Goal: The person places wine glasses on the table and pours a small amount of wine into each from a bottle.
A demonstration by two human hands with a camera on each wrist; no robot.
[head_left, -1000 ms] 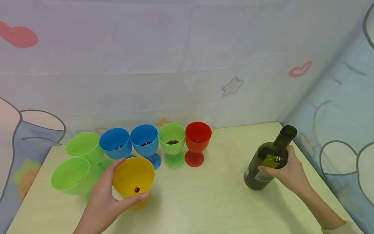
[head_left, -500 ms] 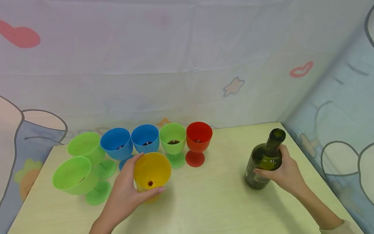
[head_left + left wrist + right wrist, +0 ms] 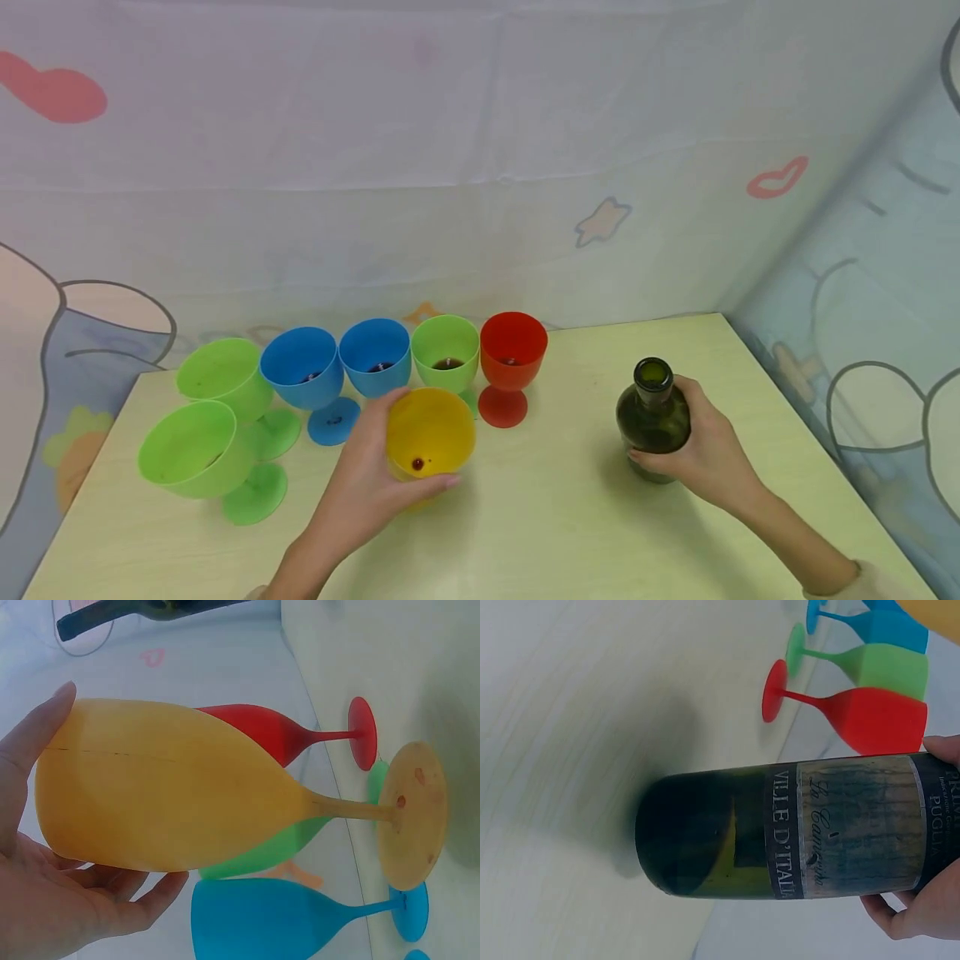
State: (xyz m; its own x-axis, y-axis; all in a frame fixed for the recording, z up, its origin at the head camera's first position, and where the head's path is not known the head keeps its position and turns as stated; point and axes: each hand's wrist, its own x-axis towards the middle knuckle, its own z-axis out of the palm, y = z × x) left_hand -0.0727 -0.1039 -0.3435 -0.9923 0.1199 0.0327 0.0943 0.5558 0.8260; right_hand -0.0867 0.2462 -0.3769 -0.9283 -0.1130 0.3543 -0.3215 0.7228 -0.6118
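My left hand [image 3: 363, 483] grips a yellow goblet [image 3: 435, 421] by its bowl, thumb on the near side. A small dark drop lies inside the bowl. In the left wrist view the goblet's foot [image 3: 412, 817] shows reddish spots. My right hand [image 3: 708, 454] holds a dark green wine bottle [image 3: 652, 421] round its body, mouth up and uncapped. Its paper label [image 3: 859, 825] faces the right wrist camera. The bottle's base looks slightly raised over the tabletop. A gap of bare table separates bottle and yellow goblet.
Behind the yellow goblet stand a red goblet [image 3: 513, 358], a green goblet [image 3: 445, 358] and two blue goblets [image 3: 300, 371], with dark liquid inside. Two more green goblets [image 3: 198, 458] stand at the left. A printed cloth [image 3: 375, 150] hangs behind the pale table [image 3: 555, 533].
My left hand has carried the yellow goblet to the right, away from the green ones. My right hand has brought the bottle to the left, and its neck now points less to the right.
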